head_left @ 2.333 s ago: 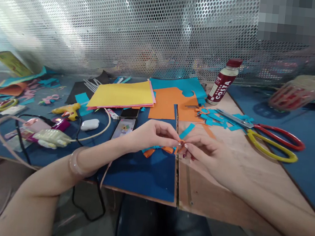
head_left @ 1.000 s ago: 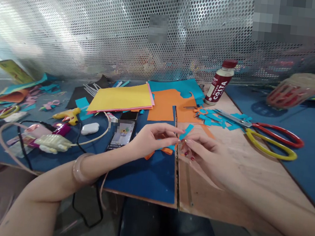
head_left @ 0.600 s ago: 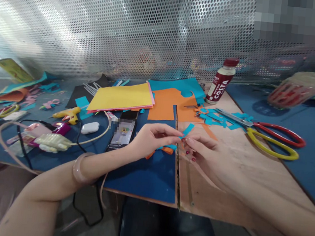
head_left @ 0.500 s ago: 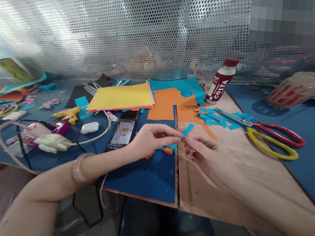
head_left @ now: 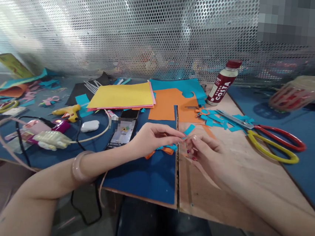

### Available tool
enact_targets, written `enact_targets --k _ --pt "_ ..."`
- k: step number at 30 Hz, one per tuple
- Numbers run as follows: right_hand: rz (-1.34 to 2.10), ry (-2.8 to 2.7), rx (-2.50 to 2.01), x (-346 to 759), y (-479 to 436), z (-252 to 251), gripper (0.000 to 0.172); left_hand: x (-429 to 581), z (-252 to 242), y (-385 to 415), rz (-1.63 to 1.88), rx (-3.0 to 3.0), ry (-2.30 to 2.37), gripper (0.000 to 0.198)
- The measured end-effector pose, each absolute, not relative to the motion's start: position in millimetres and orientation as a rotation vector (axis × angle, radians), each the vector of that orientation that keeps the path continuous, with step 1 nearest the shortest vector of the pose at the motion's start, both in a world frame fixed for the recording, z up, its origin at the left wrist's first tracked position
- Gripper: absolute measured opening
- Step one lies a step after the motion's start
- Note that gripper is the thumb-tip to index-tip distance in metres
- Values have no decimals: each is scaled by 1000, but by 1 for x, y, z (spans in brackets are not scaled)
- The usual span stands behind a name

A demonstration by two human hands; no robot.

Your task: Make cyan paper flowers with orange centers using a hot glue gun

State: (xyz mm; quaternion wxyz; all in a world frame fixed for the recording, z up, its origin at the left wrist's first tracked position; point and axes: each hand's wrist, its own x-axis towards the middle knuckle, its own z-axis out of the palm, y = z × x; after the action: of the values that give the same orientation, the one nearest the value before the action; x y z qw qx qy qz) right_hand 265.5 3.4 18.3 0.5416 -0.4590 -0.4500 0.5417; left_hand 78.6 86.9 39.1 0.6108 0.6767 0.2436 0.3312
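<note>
A small blue paper strip (head_left: 189, 129) shows just beyond my fingertips, its lower end at the pinch of my left hand (head_left: 161, 137). Thumb and fingers of my right hand (head_left: 207, 150) are curled together close by, almost meeting the left fingertips; what lies between them is hidden. Below the left fingers, blue and orange paper pieces (head_left: 168, 149) sit on the blue tabletop, partly covered by that hand. A phone (head_left: 122, 132) with a lit screen is left of my left hand. Large scissors (head_left: 267, 135) with red and yellow handles lie open to the right.
Behind the hands are yellow sheets (head_left: 123, 95), orange paper (head_left: 163, 103) and blue scraps (head_left: 215, 118). A Costa bottle (head_left: 223, 83) stands before the perforated metal screen (head_left: 166, 29). On the left are a yellow glue gun (head_left: 68, 112), a white earbud case (head_left: 90, 126) and cables.
My fingertips have shifted slightly, and the right fingers have drawn a little away from the left ones. The view has moved a touch; the surrounding things stay put.
</note>
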Motion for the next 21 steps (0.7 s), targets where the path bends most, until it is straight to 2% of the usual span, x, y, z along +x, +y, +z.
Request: enact_targets --k 4,9,21 --pt "894 -1415 -1174 276 4 19 13 78 40 87 733 1525 571 22" --pt "548 -1667 -1080 280 3 24 10 78 38 87 723 1517 567 27" --pt "544 -1692 -1055 279 6 18 9 78 37 84 717 1562 554 27"
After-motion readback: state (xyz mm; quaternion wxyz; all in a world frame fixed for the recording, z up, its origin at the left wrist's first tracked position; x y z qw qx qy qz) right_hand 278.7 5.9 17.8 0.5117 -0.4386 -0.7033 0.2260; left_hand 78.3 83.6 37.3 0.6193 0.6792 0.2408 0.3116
